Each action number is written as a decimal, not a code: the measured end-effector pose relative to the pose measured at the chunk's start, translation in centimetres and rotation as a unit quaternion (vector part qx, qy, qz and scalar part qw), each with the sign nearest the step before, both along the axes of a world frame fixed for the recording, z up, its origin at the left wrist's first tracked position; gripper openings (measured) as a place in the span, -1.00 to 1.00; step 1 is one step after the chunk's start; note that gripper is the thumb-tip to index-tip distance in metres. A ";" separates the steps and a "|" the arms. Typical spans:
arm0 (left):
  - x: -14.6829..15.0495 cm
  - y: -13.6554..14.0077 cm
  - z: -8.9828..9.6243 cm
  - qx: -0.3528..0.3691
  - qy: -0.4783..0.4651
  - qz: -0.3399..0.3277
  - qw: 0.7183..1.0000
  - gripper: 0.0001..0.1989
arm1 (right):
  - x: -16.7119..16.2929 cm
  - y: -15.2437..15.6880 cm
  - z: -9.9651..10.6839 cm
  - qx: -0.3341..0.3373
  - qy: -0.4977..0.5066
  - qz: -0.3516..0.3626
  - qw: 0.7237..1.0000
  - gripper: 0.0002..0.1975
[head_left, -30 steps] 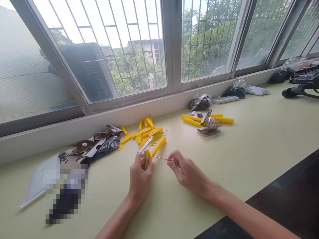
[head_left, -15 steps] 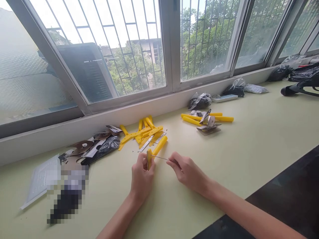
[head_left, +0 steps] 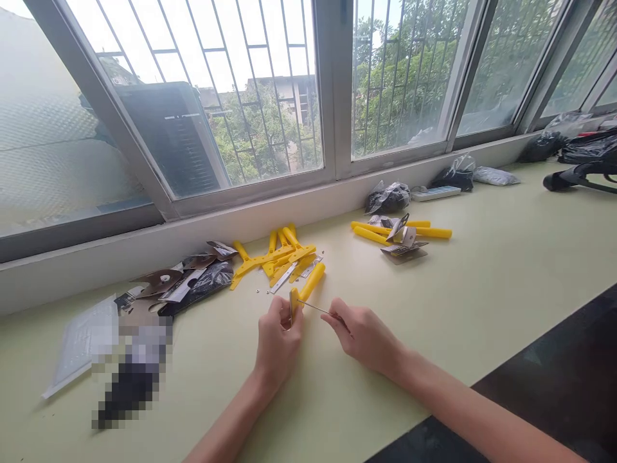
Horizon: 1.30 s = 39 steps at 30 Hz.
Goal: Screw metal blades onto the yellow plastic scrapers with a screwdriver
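My left hand (head_left: 280,337) is closed around the head of a yellow scraper (head_left: 312,283), whose handle points away from me to the upper right. A thin metal screwdriver (head_left: 315,307) is pinched in my right hand (head_left: 359,328); its shaft runs left and its tip meets the scraper's head. My fingers hide most of the screwdriver's grip. Just beyond the held scraper lies a pile of yellow scrapers (head_left: 277,254) with loose metal blades (head_left: 283,278) and a few small screws (head_left: 263,292) beside them.
More yellow scrapers (head_left: 436,233) with cardboard packaging (head_left: 405,252) lie to the right. Opened packaging (head_left: 161,283) and a clear plastic tray (head_left: 84,347) are on the left. Black plastic bags (head_left: 387,197) stand along the window wall. The table's edge (head_left: 475,382) runs at the lower right.
The held scraper has shifted slightly to the right in view. The screwdriver tip stays against it, and both hands keep their holds.
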<state>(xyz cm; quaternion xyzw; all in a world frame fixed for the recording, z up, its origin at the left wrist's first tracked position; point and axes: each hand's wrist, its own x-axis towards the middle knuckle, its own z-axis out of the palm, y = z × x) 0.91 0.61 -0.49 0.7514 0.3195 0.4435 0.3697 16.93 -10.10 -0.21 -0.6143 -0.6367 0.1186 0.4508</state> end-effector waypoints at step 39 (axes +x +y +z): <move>-0.1 -0.6 0.1 0.107 0.039 0.019 0.993 -0.71 | -0.7 0.9 0.8 0.022 0.152 -0.005 0.988 -0.48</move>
